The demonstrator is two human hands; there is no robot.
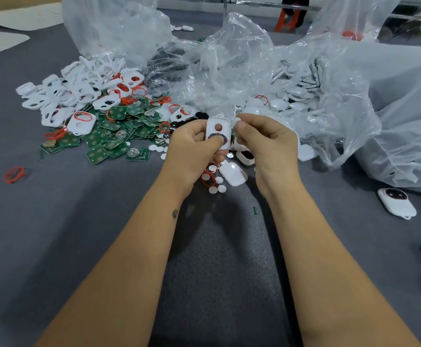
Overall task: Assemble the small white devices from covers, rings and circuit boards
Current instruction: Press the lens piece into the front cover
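Both hands meet at centre frame, above a grey table [84, 246]. The left hand [191, 149] grips a white cover [218, 128] upright, fingers curled behind it and thumb pressed over a dark round part in its lower opening; a smaller round hole shows above the thumb. The right hand [267, 141] sits just beside the cover's right edge, fingers curled and thumb tip near the cover's top corner; it seems to pinch a small white piece, but what that is cannot be made out. Left of centre lies a heap of green circuit boards [114, 136], some carrying coin cells, with a pile of white covers [79, 91] behind it in the upper left, red rings among them. One red ring [14, 174] lies alone at the left edge. Below the hands: small white discs [217, 182] and a white back shell [233, 174], touching or nearly so. An assembled white device [396, 202] rests at right. Crumpled clear plastic bags [329, 78] fill the upper right, holding more white parts.
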